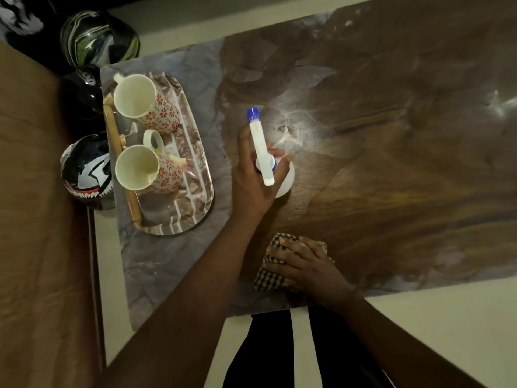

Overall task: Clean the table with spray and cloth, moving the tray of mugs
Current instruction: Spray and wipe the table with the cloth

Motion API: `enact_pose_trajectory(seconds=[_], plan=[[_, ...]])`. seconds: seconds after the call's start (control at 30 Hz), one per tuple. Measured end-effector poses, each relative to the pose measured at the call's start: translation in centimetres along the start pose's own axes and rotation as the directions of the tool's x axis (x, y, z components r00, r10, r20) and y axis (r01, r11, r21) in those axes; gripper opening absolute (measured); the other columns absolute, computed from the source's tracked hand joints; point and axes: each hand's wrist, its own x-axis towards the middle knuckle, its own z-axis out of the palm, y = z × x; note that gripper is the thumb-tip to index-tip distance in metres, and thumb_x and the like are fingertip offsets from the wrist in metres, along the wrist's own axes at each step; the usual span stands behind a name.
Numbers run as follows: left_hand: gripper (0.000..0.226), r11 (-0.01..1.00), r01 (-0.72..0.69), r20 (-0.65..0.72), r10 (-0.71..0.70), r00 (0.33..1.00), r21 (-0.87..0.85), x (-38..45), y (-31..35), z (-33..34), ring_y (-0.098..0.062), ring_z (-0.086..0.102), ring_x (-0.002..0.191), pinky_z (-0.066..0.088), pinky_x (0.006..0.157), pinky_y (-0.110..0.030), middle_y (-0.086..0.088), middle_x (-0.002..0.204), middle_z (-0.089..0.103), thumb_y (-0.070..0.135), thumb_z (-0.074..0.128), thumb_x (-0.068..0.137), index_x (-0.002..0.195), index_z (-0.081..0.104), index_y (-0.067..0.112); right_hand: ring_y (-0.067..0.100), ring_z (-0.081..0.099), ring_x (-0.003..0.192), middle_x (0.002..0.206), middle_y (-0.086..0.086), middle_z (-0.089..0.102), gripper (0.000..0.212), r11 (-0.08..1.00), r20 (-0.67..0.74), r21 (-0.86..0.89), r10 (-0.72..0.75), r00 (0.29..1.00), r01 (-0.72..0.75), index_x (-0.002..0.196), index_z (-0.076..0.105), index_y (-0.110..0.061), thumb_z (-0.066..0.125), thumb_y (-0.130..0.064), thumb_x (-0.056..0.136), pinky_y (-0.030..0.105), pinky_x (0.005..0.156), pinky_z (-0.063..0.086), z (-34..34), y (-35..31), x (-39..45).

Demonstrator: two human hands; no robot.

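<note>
My left hand [251, 175] grips a white spray bottle [261, 147] with a blue nozzle, held upright over the middle of the brown marbled table [391, 163]. A whitish wet patch [296, 127] glistens on the table just beyond the nozzle. My right hand [305, 264] presses flat on a black-and-cream checked cloth [270, 273] near the table's front edge. At the table's left end lies a patterned tray [195, 175] with a wooden handle, carrying two white mugs with red flowers, the far mug [145, 103] and the near mug [148, 169].
Three motorcycle helmets, a green one [98, 37], a black one [81, 99] and a fanged one [86, 175], sit on the floor left of the table. A brown bed or sofa surface [42, 219] fills the left side. Pale floor [433, 317] borders the table's front.
</note>
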Motion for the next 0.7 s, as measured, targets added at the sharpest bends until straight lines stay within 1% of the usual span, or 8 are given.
enact_pose_trajectory(seconds=[0.1, 0.17, 0.23, 0.33, 0.43, 0.53, 0.63, 0.7], plan=[[0.071, 1.000, 0.002, -0.030, -0.001, 1.000, 0.019, -0.7, 0.2, 0.0, -0.003, 0.065, 0.089, 0.050, 0.078, -0.013, -0.001, 0.103, 0.068, 0.010, 0.074, 0.081, 0.141, 0.037, 0.003, 0.018, 0.032, 0.136, 0.145, -0.011, 0.043, 0.054, 0.959, -0.028, 0.062, 0.278, 0.960, -0.276, 0.137, 0.042, -0.039, 0.048, -0.039, 0.083, 0.043, 0.113, 0.020, -0.6, -1.3, 1.7], [0.072, 0.999, 0.009, -0.048, -0.007, 0.999, 0.034, -1.0, 0.3, 0.3, -0.017, 0.069, 0.092, 0.052, 0.078, -0.021, -0.006, 0.110, 0.067, 0.013, 0.073, 0.082, 0.143, 0.036, 0.005, 0.020, 0.037, 0.134, 0.142, -0.010, 0.047, 0.051, 0.934, -0.059, 0.124, 0.344, 0.937, -0.335, 0.133, 0.047, -0.038, 0.052, -0.038, 0.082, 0.043, 0.112, 0.021, -0.5, -2.7, 3.4], [0.072, 0.999, 0.028, -0.055, -0.026, 0.998, 0.044, -1.1, 0.5, 0.5, -0.020, 0.069, 0.091, 0.052, 0.077, -0.021, -0.009, 0.108, 0.068, 0.014, 0.073, 0.082, 0.143, 0.035, 0.006, 0.022, 0.044, 0.131, 0.139, -0.009, 0.050, 0.049, 0.972, -0.072, 0.110, 0.216, 0.974, -0.207, 0.132, 0.049, -0.036, 0.052, -0.038, 0.082, 0.044, 0.109, 0.025, -0.4, -2.2, 3.5], [0.073, 0.999, 0.035, -0.034, -0.034, 0.999, 0.006, -0.9, 0.4, 0.2, -0.025, 0.070, 0.094, 0.053, 0.081, -0.025, -0.008, 0.108, 0.067, 0.011, 0.072, 0.083, 0.143, 0.033, 0.006, 0.019, 0.036, 0.137, 0.148, -0.012, 0.040, 0.053, 0.999, 0.031, 0.020, -0.043, 0.999, 0.042, 0.138, 0.041, -0.038, 0.051, -0.039, 0.086, 0.044, 0.110, 0.023, -0.9, 0.0, 1.7], [0.072, 0.999, 0.026, -0.031, -0.025, 0.999, 0.026, -0.8, 0.4, 0.2, -0.022, 0.070, 0.092, 0.049, 0.080, -0.015, -0.008, 0.104, 0.070, 0.012, 0.072, 0.083, 0.143, 0.033, 0.005, 0.020, 0.036, 0.137, 0.145, -0.011, 0.044, 0.056, 0.990, -0.002, 0.016, 0.143, 0.990, -0.143, 0.136, 0.044, -0.038, 0.054, -0.036, 0.081, 0.043, 0.110, 0.021, -1.6, 0.9, 2.7], [0.071, 0.998, 0.035, -0.052, -0.033, 0.998, 0.047, -1.0, 0.6, 0.5, -0.021, 0.069, 0.092, 0.051, 0.080, -0.019, -0.001, 0.104, 0.067, 0.012, 0.071, 0.083, 0.142, 0.034, 0.004, 0.020, 0.039, 0.132, 0.137, -0.009, 0.053, 0.049, 0.957, -0.040, 0.113, 0.273, 0.961, -0.267, 0.127, 0.054, -0.036, 0.047, -0.037, 0.079, 0.043, 0.110, 0.023, -1.5, -1.8, 4.6], [0.067, 0.998, 0.055, -0.066, -0.053, 0.996, 0.030, -1.2, 0.5, 0.6, -0.017, 0.066, 0.089, 0.052, 0.082, -0.024, 0.000, 0.093, 0.066, 0.008, 0.071, 0.083, 0.139, 0.036, 0.003, 0.020, 0.048, 0.128, 0.135, -0.012, 0.055, 0.043, 0.997, 0.022, 0.064, 0.043, 0.999, -0.044, 0.125, 0.054, -0.040, 0.047, -0.040, 0.083, 0.044, 0.106, 0.038, 0.0, -4.1, 2.5], [0.064, 0.998, 0.069, -0.063, -0.068, 0.996, 0.016, -1.4, 0.7, 0.7, -0.019, 0.066, 0.090, 0.052, 0.085, -0.027, -0.012, 0.097, 0.067, 0.009, 0.072, 0.083, 0.137, 0.038, 0.001, 0.018, 0.045, 0.131, 0.141, -0.014, 0.047, 0.046, 0.998, 0.062, 0.039, -0.060, 0.996, 0.058, 0.131, 0.047, -0.042, 0.053, -0.040, 0.086, 0.044, 0.108, 0.038, 0.5, -3.2, -0.1]])
